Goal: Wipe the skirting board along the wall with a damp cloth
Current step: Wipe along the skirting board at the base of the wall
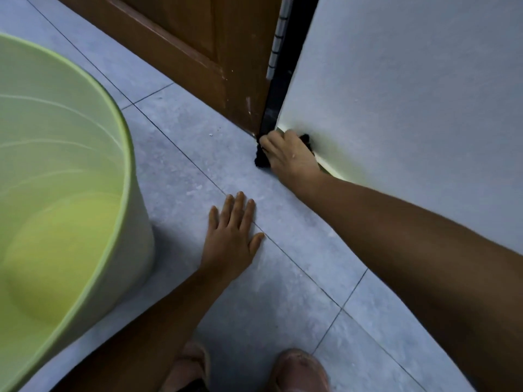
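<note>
Head view, right hand gripping black cloth, left hand flat on floor

Dim overall, cool blue-grey cast on floor tiles and wall. No visible light source; light is soft, diffuse, no hard shadows. Faint pale-green glow along bottom edge of wall near the right hand. Black cloth is crushed to solid black, no texture. Green bucket close to lens, soft/out of focus, brightest thing in frame. Wide-angle distortion: tile lines and door lean hard, right forearm stretched at frame edge. Slippers at bottom blurry. No glare.
</note>
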A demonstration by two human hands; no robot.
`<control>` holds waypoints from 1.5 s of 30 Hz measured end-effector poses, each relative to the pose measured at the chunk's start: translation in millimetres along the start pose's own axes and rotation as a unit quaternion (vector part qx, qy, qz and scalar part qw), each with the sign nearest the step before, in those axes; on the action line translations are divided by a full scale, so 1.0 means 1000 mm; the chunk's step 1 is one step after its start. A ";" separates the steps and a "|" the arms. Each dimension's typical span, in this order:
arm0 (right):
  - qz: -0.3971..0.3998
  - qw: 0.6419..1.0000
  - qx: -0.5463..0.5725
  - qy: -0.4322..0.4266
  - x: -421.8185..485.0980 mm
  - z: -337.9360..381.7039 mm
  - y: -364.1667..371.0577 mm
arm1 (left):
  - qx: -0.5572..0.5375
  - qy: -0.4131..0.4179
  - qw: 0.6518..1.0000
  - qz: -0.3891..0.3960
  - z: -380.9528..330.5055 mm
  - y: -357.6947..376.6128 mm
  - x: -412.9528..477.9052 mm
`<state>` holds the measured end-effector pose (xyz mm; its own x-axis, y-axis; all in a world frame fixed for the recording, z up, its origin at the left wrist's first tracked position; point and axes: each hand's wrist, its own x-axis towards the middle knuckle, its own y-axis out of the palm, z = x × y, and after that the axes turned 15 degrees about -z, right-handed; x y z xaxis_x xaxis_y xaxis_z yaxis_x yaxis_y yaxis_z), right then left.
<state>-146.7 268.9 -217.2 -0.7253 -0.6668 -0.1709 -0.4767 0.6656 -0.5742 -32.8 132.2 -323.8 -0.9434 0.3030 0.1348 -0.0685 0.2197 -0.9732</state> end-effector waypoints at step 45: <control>0.038 0.996 0.067 0.044 -0.130 0.024 0.010 | -0.028 0.081 0.993 0.077 -0.076 0.004 -0.014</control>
<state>-44.6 354.2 -220.0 -0.8001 -0.5810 -0.1497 -0.3536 0.6582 -0.6646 4.9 199.2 -315.2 -0.8760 0.4820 0.0180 0.0951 0.2092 -0.9732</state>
